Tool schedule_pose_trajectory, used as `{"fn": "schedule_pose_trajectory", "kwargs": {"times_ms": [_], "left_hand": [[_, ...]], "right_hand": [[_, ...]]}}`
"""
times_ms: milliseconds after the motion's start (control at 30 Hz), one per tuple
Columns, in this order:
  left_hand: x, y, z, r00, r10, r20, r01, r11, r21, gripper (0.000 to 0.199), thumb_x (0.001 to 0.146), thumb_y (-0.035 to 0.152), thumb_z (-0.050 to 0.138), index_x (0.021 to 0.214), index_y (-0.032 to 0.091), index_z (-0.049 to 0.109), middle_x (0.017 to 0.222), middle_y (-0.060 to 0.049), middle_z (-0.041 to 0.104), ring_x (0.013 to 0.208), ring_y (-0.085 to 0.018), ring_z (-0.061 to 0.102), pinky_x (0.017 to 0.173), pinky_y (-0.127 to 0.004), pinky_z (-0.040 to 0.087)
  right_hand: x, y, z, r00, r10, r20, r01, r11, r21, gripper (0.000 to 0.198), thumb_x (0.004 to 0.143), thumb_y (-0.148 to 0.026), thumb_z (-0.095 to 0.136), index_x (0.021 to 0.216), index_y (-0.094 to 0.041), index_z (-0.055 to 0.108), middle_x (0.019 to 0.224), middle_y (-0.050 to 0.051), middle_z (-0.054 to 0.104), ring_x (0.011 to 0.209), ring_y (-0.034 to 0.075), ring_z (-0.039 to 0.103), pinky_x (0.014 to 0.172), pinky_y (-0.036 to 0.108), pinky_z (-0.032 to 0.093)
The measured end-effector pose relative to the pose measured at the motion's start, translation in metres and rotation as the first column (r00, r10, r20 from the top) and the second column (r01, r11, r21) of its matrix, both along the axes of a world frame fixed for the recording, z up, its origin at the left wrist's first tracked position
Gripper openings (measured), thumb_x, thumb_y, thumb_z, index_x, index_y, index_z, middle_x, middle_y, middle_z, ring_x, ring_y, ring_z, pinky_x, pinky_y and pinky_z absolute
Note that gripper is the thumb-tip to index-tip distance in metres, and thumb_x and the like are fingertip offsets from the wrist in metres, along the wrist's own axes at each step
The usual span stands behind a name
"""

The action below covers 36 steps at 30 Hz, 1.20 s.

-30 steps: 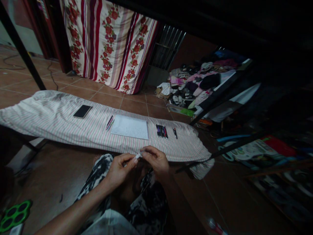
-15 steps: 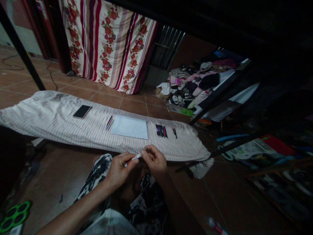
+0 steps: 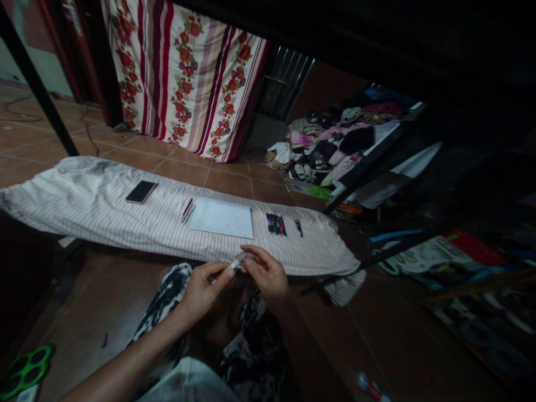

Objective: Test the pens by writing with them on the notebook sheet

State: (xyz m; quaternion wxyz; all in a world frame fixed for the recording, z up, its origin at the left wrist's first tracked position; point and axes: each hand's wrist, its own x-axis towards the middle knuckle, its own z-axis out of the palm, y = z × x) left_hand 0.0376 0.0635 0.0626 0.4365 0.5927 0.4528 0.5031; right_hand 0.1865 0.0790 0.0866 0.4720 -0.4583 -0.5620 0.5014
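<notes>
In front of my lap, my left hand (image 3: 206, 287) pinches a slim white pen (image 3: 235, 264) between thumb and fingers; the rear of the pen is partly covered by them. My right hand (image 3: 267, 277) has its thumb and fingertips around the pen's far end. Beyond my hands, a spiral notebook (image 3: 221, 218) with a written page lies on a striped cloth (image 3: 92, 209). To its left are a few loose pens (image 3: 188, 211). A row of several dark pens (image 3: 276, 225) is to its right, with a small group of dark pieces (image 3: 298, 226) farther right.
A phone (image 3: 141, 191) lies at the left of the cloth-covered surface. Dark metal poles (image 3: 50, 95) stand at the sides. A heap of clothes (image 3: 326, 139) is on the floor behind, near a floral curtain (image 3: 188, 78). At lower right lies a bottle (image 3: 371, 385).
My right fingers have straightened somewhat and shifted slightly at the pen's far end. The pen has turned a little in my left hand. Everything on the cloth stays in place.
</notes>
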Motion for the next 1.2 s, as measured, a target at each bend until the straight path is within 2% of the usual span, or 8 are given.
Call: {"fn": "schedule_pose_trajectory", "kwargs": {"times_ms": [133, 300, 700, 800, 967, 1100, 1200], "left_hand": [[0.0001, -0.0006, 0.0013, 1.0, 0.005, 0.011, -0.004, 1.0, -0.015, 0.018, 0.074, 0.027, 0.056, 0.077, 0.016, 0.07, 0.07, -0.002, 0.069, 0.065, -0.015, 0.06, 0.061, -0.023, 0.046], [-0.0008, -0.0008, 0.0007, 1.0, -0.01, -0.012, 0.01, 1.0, 0.003, 0.019, 0.075, 0.028, 0.055, 0.075, 0.015, 0.069, 0.067, -0.002, 0.067, 0.064, -0.014, 0.059, 0.06, -0.023, 0.045], [-0.0011, -0.0012, -0.0066, 0.997, -0.017, -0.082, 0.02, 0.999, 0.036, 0.02, 0.077, 0.031, 0.055, 0.078, 0.018, 0.07, 0.075, -0.003, 0.068, 0.072, -0.016, 0.06, 0.065, -0.024, 0.046], [-0.0003, -0.001, -0.0052, 0.998, -0.01, -0.059, 0.012, 1.0, 0.025, 0.02, 0.076, 0.031, 0.055, 0.078, 0.018, 0.07, 0.074, -0.003, 0.069, 0.072, -0.017, 0.06, 0.065, -0.024, 0.046], [0.0005, -0.0006, -0.0002, 0.999, 0.001, 0.034, 0.0, 0.999, -0.033, 0.019, 0.074, 0.029, 0.056, 0.075, 0.016, 0.07, 0.069, -0.003, 0.069, 0.064, -0.015, 0.06, 0.06, -0.023, 0.047], [0.0005, -0.0009, 0.0014, 0.999, -0.003, 0.05, 0.005, 0.999, -0.043, 0.019, 0.073, 0.029, 0.057, 0.077, 0.016, 0.07, 0.069, -0.003, 0.069, 0.063, -0.015, 0.059, 0.061, -0.024, 0.046], [0.0006, -0.0013, 0.0012, 0.999, -0.006, 0.041, 0.008, 0.999, -0.051, 0.02, 0.073, 0.029, 0.057, 0.077, 0.016, 0.07, 0.069, -0.003, 0.069, 0.063, -0.015, 0.059, 0.059, -0.023, 0.046]], "right_hand": [[0.0023, 0.0004, 0.003, 0.999, -0.024, 0.038, 0.023, 0.999, 0.025, 0.026, 0.072, -0.033, 0.063, 0.095, -0.02, 0.065, 0.088, 0.004, 0.065, 0.079, 0.015, 0.062, 0.073, 0.027, 0.05], [0.0025, 0.0015, 0.0059, 0.996, -0.017, 0.089, 0.012, 0.998, 0.063, 0.017, 0.071, -0.032, 0.064, 0.082, -0.019, 0.067, 0.081, 0.002, 0.065, 0.074, 0.014, 0.061, 0.068, 0.024, 0.049], [0.0016, 0.0018, 0.0045, 0.972, -0.036, 0.232, 0.017, 0.996, 0.085, 0.019, 0.072, -0.037, 0.06, 0.073, -0.018, 0.056, 0.068, 0.0, 0.057, 0.062, 0.012, 0.057, 0.058, 0.022, 0.044], [0.0005, 0.0017, 0.0054, 0.988, -0.026, 0.152, 0.021, 0.999, 0.035, 0.02, 0.07, -0.036, 0.062, 0.076, -0.019, 0.055, 0.069, -0.001, 0.057, 0.062, 0.011, 0.058, 0.059, 0.022, 0.045], [0.0016, 0.0019, 0.0069, 0.995, 0.091, -0.05, -0.093, 0.995, -0.032, 0.035, 0.068, -0.033, 0.066, 0.1, -0.021, 0.056, 0.084, 0.001, 0.063, 0.074, 0.012, 0.061, 0.07, 0.025, 0.048], [0.0023, 0.0013, 0.004, 0.998, 0.034, -0.05, -0.036, 0.998, -0.046, 0.029, 0.07, -0.033, 0.064, 0.096, -0.02, 0.063, 0.086, 0.004, 0.065, 0.077, 0.014, 0.061, 0.071, 0.026, 0.049], [0.0023, 0.0014, 0.0019, 1.0, -0.017, -0.026, 0.016, 0.999, -0.044, 0.026, 0.067, -0.034, 0.066, 0.089, -0.019, 0.067, 0.081, 0.003, 0.066, 0.072, 0.014, 0.061, 0.067, 0.026, 0.05]]}}
